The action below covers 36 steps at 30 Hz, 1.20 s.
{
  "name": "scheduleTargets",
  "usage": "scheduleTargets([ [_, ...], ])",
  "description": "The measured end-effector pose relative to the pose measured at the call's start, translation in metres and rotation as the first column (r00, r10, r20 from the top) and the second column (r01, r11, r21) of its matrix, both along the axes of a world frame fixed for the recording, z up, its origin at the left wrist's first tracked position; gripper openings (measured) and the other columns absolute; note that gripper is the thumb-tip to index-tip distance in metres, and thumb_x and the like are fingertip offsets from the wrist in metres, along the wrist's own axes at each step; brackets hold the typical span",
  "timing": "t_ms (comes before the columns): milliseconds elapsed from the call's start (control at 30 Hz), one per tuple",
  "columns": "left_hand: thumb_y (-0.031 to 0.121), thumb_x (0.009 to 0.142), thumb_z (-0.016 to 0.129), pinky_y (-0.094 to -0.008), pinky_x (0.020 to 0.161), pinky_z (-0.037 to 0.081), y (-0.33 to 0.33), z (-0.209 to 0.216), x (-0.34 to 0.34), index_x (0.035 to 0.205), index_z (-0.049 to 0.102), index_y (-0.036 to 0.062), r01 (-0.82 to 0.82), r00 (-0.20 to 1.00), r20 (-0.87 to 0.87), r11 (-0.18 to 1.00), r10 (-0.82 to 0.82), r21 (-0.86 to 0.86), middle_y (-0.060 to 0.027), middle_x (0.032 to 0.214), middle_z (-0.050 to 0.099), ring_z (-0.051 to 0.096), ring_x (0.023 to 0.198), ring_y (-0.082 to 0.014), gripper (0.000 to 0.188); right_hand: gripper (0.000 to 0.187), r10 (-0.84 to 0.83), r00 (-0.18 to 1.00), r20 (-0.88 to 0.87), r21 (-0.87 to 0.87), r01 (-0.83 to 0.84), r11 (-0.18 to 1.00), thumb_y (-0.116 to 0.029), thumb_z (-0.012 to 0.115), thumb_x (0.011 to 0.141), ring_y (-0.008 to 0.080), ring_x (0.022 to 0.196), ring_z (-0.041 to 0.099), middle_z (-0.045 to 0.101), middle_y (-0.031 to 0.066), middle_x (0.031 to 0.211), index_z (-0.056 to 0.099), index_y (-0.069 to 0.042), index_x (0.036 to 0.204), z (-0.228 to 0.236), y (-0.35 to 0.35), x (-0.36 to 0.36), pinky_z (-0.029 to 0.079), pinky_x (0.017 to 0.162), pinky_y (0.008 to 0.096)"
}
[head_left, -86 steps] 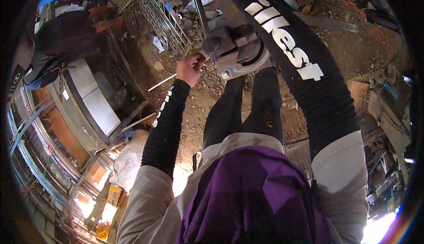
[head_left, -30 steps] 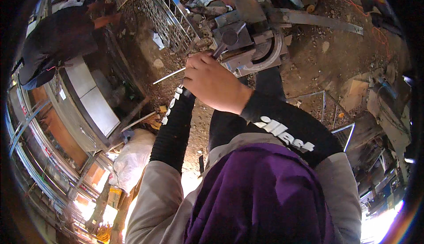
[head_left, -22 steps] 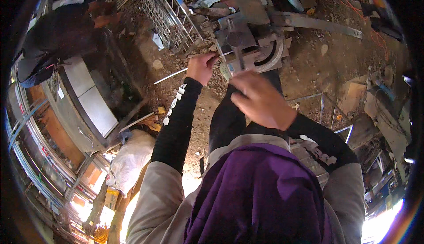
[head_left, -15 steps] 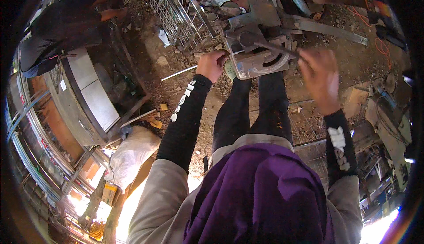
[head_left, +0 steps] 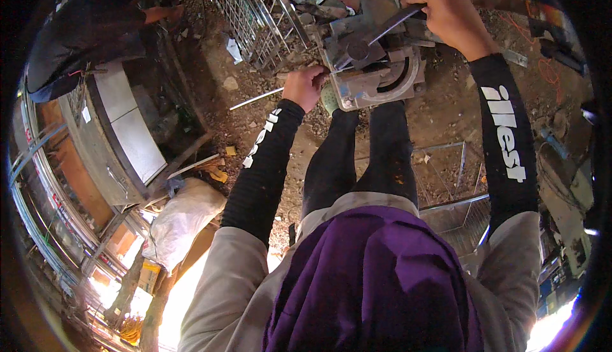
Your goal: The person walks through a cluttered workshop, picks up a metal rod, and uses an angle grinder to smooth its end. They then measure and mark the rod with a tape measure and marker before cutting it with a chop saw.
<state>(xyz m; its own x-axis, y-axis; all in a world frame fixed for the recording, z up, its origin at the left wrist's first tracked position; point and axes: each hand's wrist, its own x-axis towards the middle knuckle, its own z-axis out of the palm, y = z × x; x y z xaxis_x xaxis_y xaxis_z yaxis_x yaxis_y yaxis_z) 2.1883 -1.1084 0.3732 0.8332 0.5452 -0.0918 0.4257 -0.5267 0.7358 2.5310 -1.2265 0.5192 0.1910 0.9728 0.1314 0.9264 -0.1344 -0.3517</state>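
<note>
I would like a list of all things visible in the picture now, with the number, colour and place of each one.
Metal machine: 1, grey, upper middle
Lever: 1, dark, on the machine
Thin rod: 1, whitish, left of the machine
Metal grille: at least 1, grey, upper middle-left
White panels: 2, white, left
Sack: 1, whitish, lower left
Orange cord: at least 1, orange, upper right
Other person: 1, dark clothes, upper left
Small clutter: uncountable, mixed, around the edges
Purple cloth: 1, purple, bottom middle
Sleeves: 2, black with white lettering, forearms
Left hand: 1, bare, holding the rod
Right hand: 1, bare, at the lever's end
</note>
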Motion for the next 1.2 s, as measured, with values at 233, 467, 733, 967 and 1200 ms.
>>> scheduleTargets([
  [233, 0.010, 0.089, 0.073, -0.0399, 0.057, 0.047, 0.002, 0.000, 0.000, 0.104, 0.074, 0.0039, 0.025, 0.996, -0.085, 0.999, -0.027, -0.022, -0.0188, 0.078, 0.067, 0.059, 0.058, -0.0289, 0.016, 0.029, -0.026, 0.999, -0.038, -0.019, 0.025, 0.999, 0.004, 0.064, 0.080, 0.0393, 0.097, 0.068, 0.072, 0.0201, 0.099, 0.074, -0.006, 0.105, -0.004, -0.039, -0.016, 0.054, 0.086, 0.0469],
  [467, 0.011, 0.088, 0.074, -0.0394, 0.057, 0.047, 0.002, 0.001, 0.000, 0.105, 0.073, 0.0037, 0.033, 0.998, -0.048, 0.998, -0.030, 0.047, -0.0174, 0.078, 0.068, 0.061, 0.059, -0.0277, 0.018, 0.034, -0.157, 0.952, -0.262, -0.176, 0.113, 0.978, 0.001, 0.067, 0.080, 0.0388, 0.097, 0.068, 0.072, 0.0178, 0.103, 0.074, -0.008, 0.112, 0.004, -0.073, -0.042, 0.054, 0.082, 0.0474],
  [733, 0.006, 0.093, 0.067, -0.0344, 0.065, 0.054, 0.015, 0.020, -0.002, 0.107, 0.072, 0.0013, 0.069, 0.992, -0.103, 0.995, -0.077, -0.070, -0.0167, 0.084, 0.073, 0.072, 0.071, -0.0234, 0.015, 0.023, 0.004, 0.999, -0.053, -0.159, -0.013, 0.987, 0.001, 0.068, 0.085, 0.0335, 0.090, 0.067, 0.071, 0.0168, 0.101, 0.077, -0.004, 0.106, 0.014, 0.002, -0.001, 0.055, 0.080, 0.0447],
  [967, 0.005, 0.095, 0.063, -0.0335, 0.067, 0.055, 0.019, 0.036, 0.004, 0.104, 0.073, 0.0009, 0.067, 0.998, 0.018, 0.928, -0.065, -0.368, -0.0120, 0.079, 0.073, 0.072, 0.072, -0.0209, 0.014, 0.033, 0.044, 0.987, -0.154, -0.194, -0.074, 0.978, -0.006, 0.073, 0.081, 0.0372, 0.098, 0.065, 0.069, 0.0148, 0.100, 0.076, -0.014, 0.114, -0.003, -0.058, -0.010, 0.051, 0.088, 0.0464],
  [1200, -0.002, 0.092, 0.061, -0.0306, 0.064, 0.051, 0.026, 0.112, -0.077, 0.098, 0.070, -0.0027, 0.122, 0.965, -0.152, 0.878, -0.214, -0.463, -0.0082, 0.078, 0.069, 0.064, 0.069, -0.0128, 0.010, 0.037, -0.179, 0.982, -0.057, -0.208, 0.164, 0.964, -0.013, 0.075, 0.082, 0.0364, 0.108, 0.059, 0.066, 0.0136, 0.099, 0.075, -0.019, 0.119, 0.016, -0.074, -0.054, 0.050, 0.092, 0.0490],
])
